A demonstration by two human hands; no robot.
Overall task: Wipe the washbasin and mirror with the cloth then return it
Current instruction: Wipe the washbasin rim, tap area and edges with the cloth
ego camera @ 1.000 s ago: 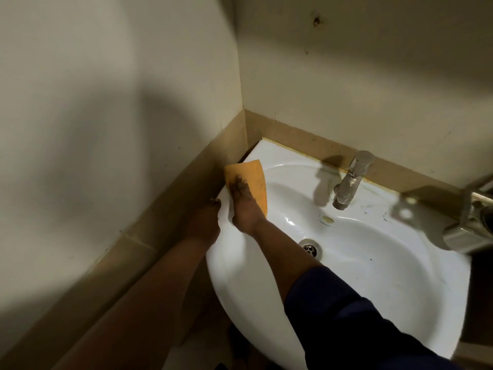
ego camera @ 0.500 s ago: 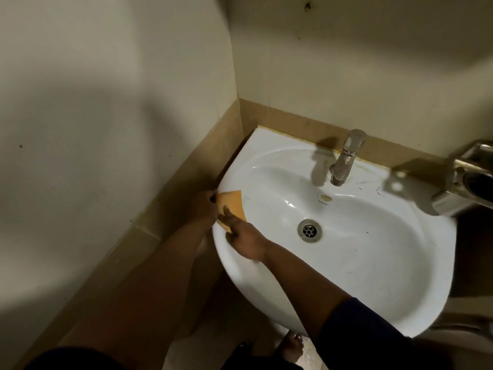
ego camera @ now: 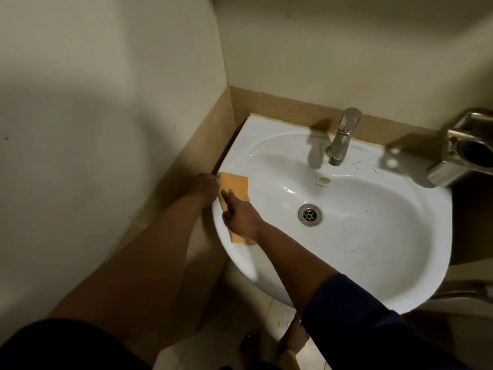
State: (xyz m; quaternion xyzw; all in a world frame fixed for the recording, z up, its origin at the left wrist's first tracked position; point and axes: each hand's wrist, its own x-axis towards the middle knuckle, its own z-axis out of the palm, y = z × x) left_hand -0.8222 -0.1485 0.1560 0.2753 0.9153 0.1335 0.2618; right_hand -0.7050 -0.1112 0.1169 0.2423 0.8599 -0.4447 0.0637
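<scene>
Open bowl around the drain (ego camera: 309, 214), unobstructed to the washbasin (ego camera: 373, 263) front and right rim. Blocked behind the drain by the tap (ego camera: 342, 136) overhanging the bowl. Tight left of the drain: wall (ego camera: 106, 129) just beside the rim, both hands and cloth (ego camera: 236, 186) there. Metal fixture (ego camera: 464, 150) crowding the back right corner.

Cream walls (ego camera: 106, 89) meet in a corner at twelve o'clock, banded below by tan tile skirting (ego camera: 280, 108). Pale floor tiles (ego camera: 266, 324) show at six o'clock. Dim light throws soft shadows across the left wall.
</scene>
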